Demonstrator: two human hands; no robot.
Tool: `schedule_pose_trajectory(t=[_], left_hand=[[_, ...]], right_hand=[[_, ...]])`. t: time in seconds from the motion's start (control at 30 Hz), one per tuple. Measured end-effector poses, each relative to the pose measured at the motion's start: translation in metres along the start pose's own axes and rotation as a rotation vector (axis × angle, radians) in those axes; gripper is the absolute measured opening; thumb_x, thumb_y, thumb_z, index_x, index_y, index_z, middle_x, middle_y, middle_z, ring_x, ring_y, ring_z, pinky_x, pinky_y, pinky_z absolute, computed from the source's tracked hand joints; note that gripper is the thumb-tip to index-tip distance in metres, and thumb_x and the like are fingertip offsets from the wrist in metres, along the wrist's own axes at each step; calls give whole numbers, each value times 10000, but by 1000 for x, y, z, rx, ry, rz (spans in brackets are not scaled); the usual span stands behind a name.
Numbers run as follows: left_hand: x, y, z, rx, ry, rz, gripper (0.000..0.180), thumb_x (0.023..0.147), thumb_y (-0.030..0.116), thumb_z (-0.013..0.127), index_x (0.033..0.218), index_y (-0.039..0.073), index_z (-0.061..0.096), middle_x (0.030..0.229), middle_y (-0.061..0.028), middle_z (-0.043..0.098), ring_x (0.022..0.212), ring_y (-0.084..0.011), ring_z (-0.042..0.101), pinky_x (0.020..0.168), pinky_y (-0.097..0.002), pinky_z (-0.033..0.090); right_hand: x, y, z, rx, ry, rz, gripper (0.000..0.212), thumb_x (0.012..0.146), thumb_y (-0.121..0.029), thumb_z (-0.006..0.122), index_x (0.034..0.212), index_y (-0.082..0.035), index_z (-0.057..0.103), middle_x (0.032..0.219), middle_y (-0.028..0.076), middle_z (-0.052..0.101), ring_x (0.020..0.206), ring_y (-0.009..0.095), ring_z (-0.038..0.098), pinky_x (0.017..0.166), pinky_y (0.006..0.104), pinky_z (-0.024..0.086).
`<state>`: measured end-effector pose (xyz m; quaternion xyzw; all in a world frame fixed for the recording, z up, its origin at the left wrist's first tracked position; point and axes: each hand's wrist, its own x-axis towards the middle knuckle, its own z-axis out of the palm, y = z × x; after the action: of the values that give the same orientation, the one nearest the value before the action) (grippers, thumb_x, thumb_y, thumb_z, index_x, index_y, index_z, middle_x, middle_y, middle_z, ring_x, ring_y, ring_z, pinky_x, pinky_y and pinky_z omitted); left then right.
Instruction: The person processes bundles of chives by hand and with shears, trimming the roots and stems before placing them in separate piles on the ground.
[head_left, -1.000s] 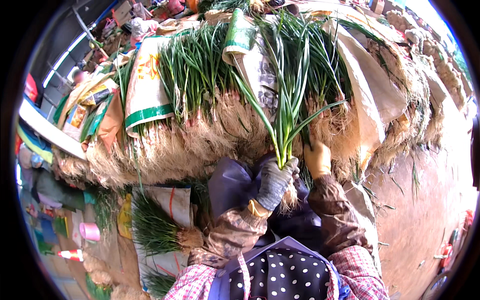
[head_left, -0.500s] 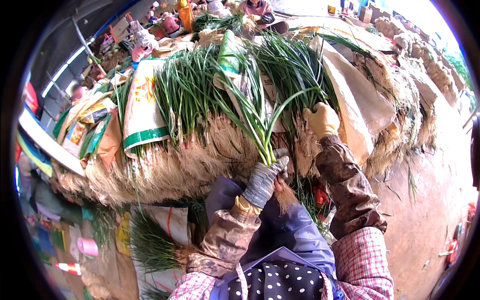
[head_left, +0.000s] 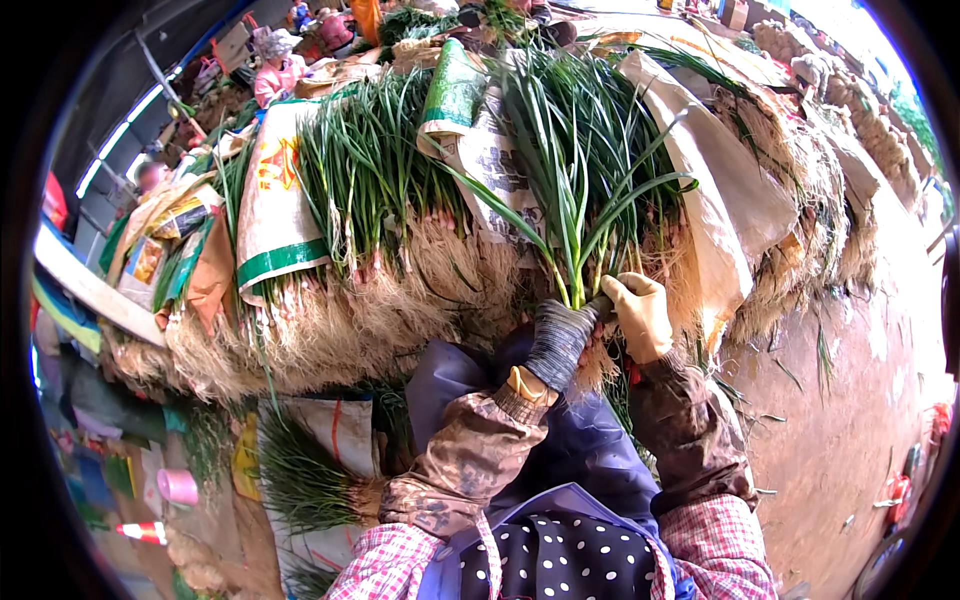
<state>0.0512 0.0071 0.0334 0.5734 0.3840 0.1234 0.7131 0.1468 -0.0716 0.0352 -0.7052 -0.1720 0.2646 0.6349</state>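
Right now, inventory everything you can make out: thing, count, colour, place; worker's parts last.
Held plants: several, green, centre
Piled plants: many, green, ahead
Sacks: several, mostly white, atop them
Bundles: at least two, green, lower left
Bucket: one, pink, lower left
Cone: one, red and white, lower left
Person: at least one, pink-clothed, upper left
Floor: one, brown, right
Apron: one, dotted black, bottom
Legs: two, purple, centre
Left hand: one, grey-gloved, around held plants
Right hand: one, cream-gloved, beside held plants

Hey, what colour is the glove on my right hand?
The glove on your right hand is pale, creamy yellow, seen best in the head view.
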Motion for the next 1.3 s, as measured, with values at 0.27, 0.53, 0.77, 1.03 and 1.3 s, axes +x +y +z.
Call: schedule_pose_trajectory(t=[0.27,0.53,0.77,1.03,1.3], left_hand=[[16,-4,-17,-260,-120,-166,166,820,199,656,769,50,606,539,-9,521,350,-78,406,293,-208,273],[8,4,-13,-196,-101,-135,176,816,203,654,735,62,585,529,-13,517,361,-92,425,287,-224,286],[20,-9,-15,-34,70,-17,233,767,238,715,687,85,558,500,-14,514,349,-99,443,286,-240,322],[8,-14,-13,-116,-145,-2,370,711,353,762,595,78,543,481,-20,502,334,-116,426,327,-279,340],[-9,-5,-8,-94,-107,28,285,763,251,721,617,90,536,470,7,483,348,-98,417,331,-266,313]], right_hand=[[-42,77,-42,-782,-168,-118,252,797,-261,600,810,-12,635,688,120,627,633,230,629,596,371,513],[-49,3,-36,-984,78,-612,233,830,-284,590,803,-53,582,553,143,559,517,318,575,504,394,460],[43,-56,-7,-1027,191,-537,257,818,-270,635,866,-18,639,714,127,634,615,214,602,588,340,472],[-18,-28,0,-759,63,-578,172,826,-197,579,777,-37,619,742,144,617,652,315,592,612,382,476],[-5,10,-12,-856,392,-537,191,870,-180,555,747,-42,603,631,89,607,534,162,592,513,300,474]])
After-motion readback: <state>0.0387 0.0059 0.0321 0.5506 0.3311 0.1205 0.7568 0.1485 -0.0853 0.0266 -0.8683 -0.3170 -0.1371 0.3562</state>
